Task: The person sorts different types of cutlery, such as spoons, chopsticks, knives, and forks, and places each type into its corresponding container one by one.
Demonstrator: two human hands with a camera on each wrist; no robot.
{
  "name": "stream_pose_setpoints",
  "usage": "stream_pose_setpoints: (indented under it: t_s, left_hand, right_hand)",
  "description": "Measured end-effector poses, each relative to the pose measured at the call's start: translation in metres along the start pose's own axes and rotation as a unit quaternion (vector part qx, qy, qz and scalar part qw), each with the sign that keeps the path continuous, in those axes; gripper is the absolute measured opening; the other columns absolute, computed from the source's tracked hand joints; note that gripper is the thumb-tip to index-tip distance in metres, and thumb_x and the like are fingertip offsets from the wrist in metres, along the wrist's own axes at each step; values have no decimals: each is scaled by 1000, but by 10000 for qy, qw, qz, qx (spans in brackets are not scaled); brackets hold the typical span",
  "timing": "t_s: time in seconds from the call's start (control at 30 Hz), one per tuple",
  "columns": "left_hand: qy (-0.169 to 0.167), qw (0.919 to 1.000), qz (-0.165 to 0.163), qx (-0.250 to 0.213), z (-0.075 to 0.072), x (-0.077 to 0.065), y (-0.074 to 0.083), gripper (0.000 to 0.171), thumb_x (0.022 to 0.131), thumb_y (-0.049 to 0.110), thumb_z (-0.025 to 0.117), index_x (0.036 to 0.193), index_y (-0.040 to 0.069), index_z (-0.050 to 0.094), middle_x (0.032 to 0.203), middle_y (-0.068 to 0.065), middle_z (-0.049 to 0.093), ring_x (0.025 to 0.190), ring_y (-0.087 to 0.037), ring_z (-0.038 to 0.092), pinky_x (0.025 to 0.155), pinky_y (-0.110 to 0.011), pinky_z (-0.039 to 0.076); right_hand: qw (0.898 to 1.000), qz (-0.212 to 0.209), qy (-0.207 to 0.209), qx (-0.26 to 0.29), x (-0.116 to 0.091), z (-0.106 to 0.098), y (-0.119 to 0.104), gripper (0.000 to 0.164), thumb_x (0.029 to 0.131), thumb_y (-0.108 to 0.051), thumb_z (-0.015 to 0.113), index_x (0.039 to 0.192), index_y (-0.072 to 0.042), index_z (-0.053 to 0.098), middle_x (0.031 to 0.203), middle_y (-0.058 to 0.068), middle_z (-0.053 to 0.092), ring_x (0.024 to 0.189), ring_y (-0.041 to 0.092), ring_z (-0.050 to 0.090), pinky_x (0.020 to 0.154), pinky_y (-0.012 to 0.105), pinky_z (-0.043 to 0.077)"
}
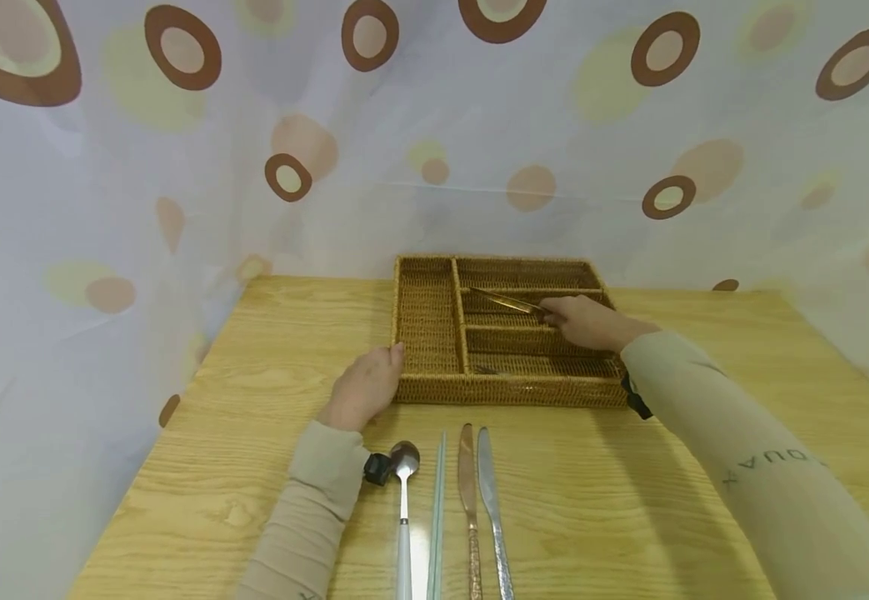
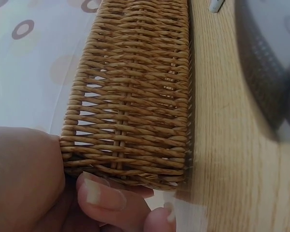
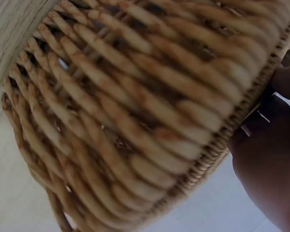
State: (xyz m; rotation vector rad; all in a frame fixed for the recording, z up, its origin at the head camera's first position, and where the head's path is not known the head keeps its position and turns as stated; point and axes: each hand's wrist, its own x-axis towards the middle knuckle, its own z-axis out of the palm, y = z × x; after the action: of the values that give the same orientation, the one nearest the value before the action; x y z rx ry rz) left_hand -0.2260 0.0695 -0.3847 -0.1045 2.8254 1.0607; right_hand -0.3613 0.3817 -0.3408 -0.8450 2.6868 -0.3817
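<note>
A wicker cutlery tray [image 1: 509, 390] with several compartments lies at the back of the table. My left hand [image 1: 367, 385] grips its front left corner, thumb at the rim. In the left wrist view, the fingers [image 2: 108, 198] curl round the end of the woven wall [image 2: 130, 96]. My right hand [image 1: 587, 321] reaches over the tray's right side and holds a long, thin gold-coloured piece of cutlery [image 1: 505, 300] at its right end. This piece slants inside a middle compartment; I cannot tell its kind. In the right wrist view, the woven wall [image 3: 125, 106] partly hides the right hand [image 3: 275, 154].
In front of the tray lie a spoon with a pale handle [image 1: 404, 500], light green chopsticks [image 1: 437, 517], a copper-coloured knife [image 1: 468, 492] and a silver knife [image 1: 490, 492]. A patterned cloth [image 1: 479, 167] hangs behind the wooden table [image 1: 254, 467].
</note>
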Motion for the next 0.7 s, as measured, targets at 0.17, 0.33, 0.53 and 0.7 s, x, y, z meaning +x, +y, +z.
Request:
stream_pose_setpoints:
  t_s: [0.17,0.33,0.53,0.7]
  left_hand:
    - [56,9999,-18,92,-3,-1,3,55,109,42,19,70,13,44,56,-3,47,39,-17,46,39,-29,40]
    - [25,10000,-48,15,-4,-2,2,54,109,42,19,70,13,44,56,-3,46,39,-17,46,40,-29,41]
    - [29,9999,-112,32,-4,-3,1,56,108,44,18,70,13,45,57,-4,48,39,-17,45,41,-30,43]
    - [13,9999,-94,40,-4,-4,3,57,108,45,18,70,13,45,56,-4,48,38,-17,44,42,-31,43]
  right_hand:
    - [9986,163,-68,503,-2,0,4,47,109,-15,33,150,8,29,142,31,49,125,47,52,100,58,45]
    - [9965,211,-273,761,-1,0,6,50,110,-19,29,151,9,24,150,33,37,140,50,34,112,64,31]
    - [9954,315,-428,791,3,1,5,50,110,-21,28,150,9,28,151,34,35,141,51,31,114,64,29]
    - [9935,540,-527,852,8,6,10,51,110,-26,25,148,6,35,152,32,35,141,50,32,113,64,30]
